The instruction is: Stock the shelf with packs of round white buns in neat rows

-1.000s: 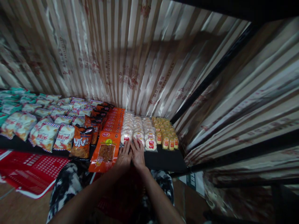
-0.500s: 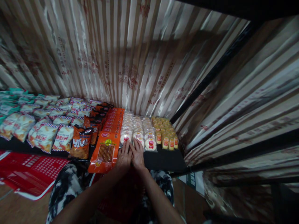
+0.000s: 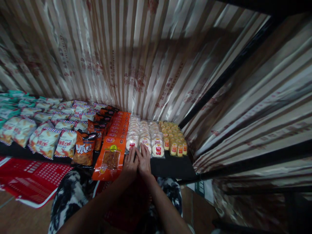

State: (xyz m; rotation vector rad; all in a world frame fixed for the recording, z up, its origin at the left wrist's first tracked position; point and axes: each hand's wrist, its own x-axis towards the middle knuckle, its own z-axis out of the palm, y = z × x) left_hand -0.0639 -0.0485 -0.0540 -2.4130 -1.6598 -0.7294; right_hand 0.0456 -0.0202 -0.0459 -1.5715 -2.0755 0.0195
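Side by side at the front of a black shelf (image 3: 168,167), my left hand (image 3: 131,164) and my right hand (image 3: 144,161) lie with fingers stretched forward. The left fingertips touch the lower front of a clear-wrapped round white cracker pack (image 3: 131,144). Against the front of the neighbouring white pack (image 3: 145,141) rest the right fingertips. Neither hand grips anything. Just left of my left hand lies an orange pack of brown sticks (image 3: 110,159). A third row of white packs (image 3: 158,150) and small yellow packs (image 3: 173,149) stand to the right.
Orange-brown snack bags (image 3: 84,149) and white snack bags (image 3: 46,141) fill the shelf's left part, with green bags (image 3: 9,110) beyond. A red basket (image 3: 36,178) sits below. Striped sheeting (image 3: 136,55) hangs behind; a black bar (image 3: 219,78) slants at right.
The camera view has shifted very slightly. My hands stay against the fronts of the white packs, with almost no movement.
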